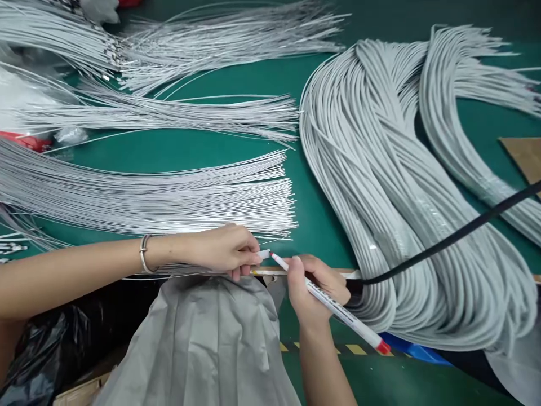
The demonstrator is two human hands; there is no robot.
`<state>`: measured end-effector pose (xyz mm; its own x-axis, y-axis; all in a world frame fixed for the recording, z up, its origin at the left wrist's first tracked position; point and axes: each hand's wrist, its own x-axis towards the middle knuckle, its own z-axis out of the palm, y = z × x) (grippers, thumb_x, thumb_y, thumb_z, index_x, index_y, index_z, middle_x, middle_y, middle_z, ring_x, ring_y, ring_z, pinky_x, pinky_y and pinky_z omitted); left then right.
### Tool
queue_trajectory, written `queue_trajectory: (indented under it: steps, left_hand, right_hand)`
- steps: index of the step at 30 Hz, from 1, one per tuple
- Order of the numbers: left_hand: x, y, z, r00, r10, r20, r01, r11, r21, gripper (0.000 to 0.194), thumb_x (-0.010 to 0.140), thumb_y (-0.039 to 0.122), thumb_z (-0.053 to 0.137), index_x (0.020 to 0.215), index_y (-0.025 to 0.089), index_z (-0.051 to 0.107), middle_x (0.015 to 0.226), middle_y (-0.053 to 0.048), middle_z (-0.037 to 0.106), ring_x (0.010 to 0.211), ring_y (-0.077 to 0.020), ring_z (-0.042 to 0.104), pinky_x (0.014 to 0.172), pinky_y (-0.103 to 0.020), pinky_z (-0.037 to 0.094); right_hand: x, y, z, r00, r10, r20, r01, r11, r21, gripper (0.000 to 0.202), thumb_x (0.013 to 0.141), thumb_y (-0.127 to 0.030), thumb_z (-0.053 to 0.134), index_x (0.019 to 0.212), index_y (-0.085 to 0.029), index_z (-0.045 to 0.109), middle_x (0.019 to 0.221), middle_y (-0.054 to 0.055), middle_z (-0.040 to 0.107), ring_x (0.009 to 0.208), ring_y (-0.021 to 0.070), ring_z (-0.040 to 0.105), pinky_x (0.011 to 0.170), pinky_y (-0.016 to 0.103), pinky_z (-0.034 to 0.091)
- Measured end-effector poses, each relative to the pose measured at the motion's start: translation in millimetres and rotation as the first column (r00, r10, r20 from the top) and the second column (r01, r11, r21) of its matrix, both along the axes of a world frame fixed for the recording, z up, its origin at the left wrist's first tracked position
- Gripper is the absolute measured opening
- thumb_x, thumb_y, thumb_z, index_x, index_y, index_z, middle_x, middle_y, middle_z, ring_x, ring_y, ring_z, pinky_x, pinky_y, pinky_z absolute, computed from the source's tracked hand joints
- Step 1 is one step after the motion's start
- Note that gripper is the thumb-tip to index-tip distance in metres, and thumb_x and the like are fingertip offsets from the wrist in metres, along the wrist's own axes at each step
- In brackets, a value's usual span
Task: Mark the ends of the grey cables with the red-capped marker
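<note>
far left of the marker [338, 309], a pale plastic bag [19, 96] lies on the worktop [319, 214], contents unclear; nearer, below the front edge, a black plastic bag [38, 349] hides whatever it may hold. straight wires [147, 197] stretch toward the marker — bare green room opens beyond its tip. the left hand [230, 251] pinches a small white piece [264, 254] at that tip; the right hand [315, 282] grips the marker. right of it — thick grey cables [401, 197] crowd the edge.
</note>
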<state>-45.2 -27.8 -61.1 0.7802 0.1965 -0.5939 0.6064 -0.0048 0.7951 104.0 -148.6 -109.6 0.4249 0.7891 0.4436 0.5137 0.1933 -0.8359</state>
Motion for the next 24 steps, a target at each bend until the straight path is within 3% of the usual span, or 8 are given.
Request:
queue_trajectory:
  steps: [24]
  left_hand:
    - [0.4, 0.2, -0.3, 1.000, -0.009, 0.029, 0.008, 1.000, 0.027, 0.028, 0.094, 0.028, 0.048, 0.070, 0.015, 0.058, 0.067, 0.000, 0.067, 0.055, -0.0092, 0.065, 0.050, -0.015, 0.044]
  right_hand:
    - [-2.7, -0.2, 2.5, 0.997, -0.003, 0.076, 0.002, 1.000, 0.010, 0.032, 0.084, -0.012, 0.055, 0.054, -0.022, 0.049, 0.042, -0.005, 0.046, 0.038, 0.0106, 0.046, 0.039, 0.027, 0.033]
